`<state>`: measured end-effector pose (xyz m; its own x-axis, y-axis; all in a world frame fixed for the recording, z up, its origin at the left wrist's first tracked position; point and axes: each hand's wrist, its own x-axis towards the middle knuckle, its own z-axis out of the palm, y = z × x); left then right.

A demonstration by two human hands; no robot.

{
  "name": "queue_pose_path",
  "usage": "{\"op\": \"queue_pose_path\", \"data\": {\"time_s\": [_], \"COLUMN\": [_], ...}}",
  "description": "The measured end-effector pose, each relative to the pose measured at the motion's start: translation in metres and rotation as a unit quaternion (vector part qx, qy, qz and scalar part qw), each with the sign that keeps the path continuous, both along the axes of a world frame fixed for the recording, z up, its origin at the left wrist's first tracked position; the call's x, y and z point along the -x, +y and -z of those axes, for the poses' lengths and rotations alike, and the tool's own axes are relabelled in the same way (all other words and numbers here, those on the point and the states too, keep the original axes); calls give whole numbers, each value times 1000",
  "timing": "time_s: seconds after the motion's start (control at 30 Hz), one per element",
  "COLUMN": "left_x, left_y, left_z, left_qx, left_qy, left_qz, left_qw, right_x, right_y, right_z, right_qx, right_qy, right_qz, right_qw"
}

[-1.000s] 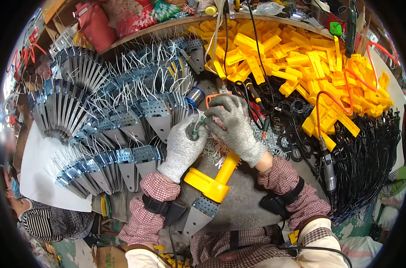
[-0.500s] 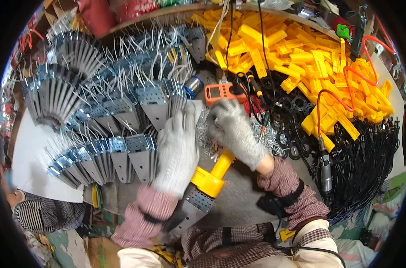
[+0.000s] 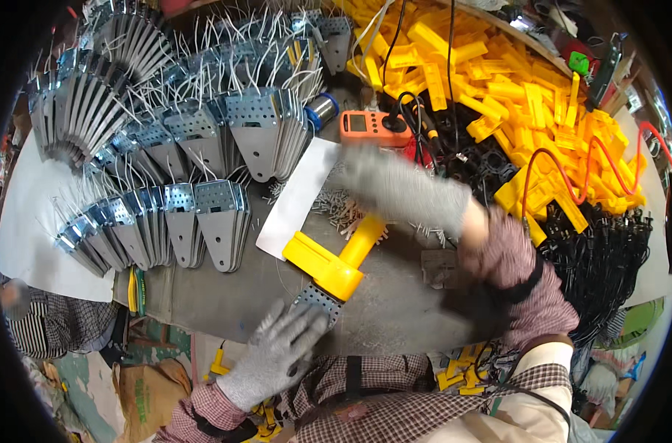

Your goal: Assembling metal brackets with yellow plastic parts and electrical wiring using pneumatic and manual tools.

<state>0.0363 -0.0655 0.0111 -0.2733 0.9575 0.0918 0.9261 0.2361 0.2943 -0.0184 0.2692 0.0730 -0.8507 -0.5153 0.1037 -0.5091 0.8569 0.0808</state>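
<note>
A yellow plastic handle piece (image 3: 323, 266) with a perforated metal plate (image 3: 321, 301) fixed at its near end lies on the grey worktop in front of me. My left hand (image 3: 277, 354), in a grey glove, reaches over the near part of that plate, fingers stretched out and spread. It covers the rest of the plate. My gloved right hand (image 3: 399, 184) is smeared by motion beyond the yellow grip, over small loose screws (image 3: 343, 207); its fingers cannot be made out. Between the hands and the stacked plates lies a white sheet (image 3: 297, 199).
Rows of stacked metal plates with white wires (image 3: 221, 214) fill the left. Yellow plastic parts (image 3: 491, 88) are heaped at the far right, above bundled black cables (image 3: 602, 258). An orange meter (image 3: 373, 127) and a solder spool (image 3: 323, 111) stand at the back. A red coiled hose (image 3: 587, 184) hangs right.
My left hand has come back from beside the stacked plates to the near end of the yellow piece, uncovering the white sheet. My right hand has shifted and blurred. The whole view has shifted.
</note>
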Motion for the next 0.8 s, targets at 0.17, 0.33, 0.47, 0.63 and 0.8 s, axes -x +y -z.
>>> {"op": "queue_pose_path", "data": {"time_s": [0.17, 0.33, 0.47, 0.63, 0.8], "left_x": [22, 54, 46, 39, -67], "left_y": [130, 166, 186, 176, -78], "left_z": [-52, -10, -2, -9, 6], "left_qx": [-87, -30, -72, -51, -194], "left_qy": [15, -54, 23, 269, -3], "left_qz": [-84, -190, -239, -310, -431], "left_qw": [993, 980, 968, 911, 881], "right_x": [59, 98, 67, 84, -89], "right_y": [103, 106, 66, 148, -83], "right_z": [-24, -19, -48, -19, -76], "right_qx": [-253, -131, -18, 49, 226], "right_qy": [-16, -91, -107, 45, -188], "right_qz": [164, 266, 266, 250, 5], "right_qw": [954, 951, 958, 966, 956]}}
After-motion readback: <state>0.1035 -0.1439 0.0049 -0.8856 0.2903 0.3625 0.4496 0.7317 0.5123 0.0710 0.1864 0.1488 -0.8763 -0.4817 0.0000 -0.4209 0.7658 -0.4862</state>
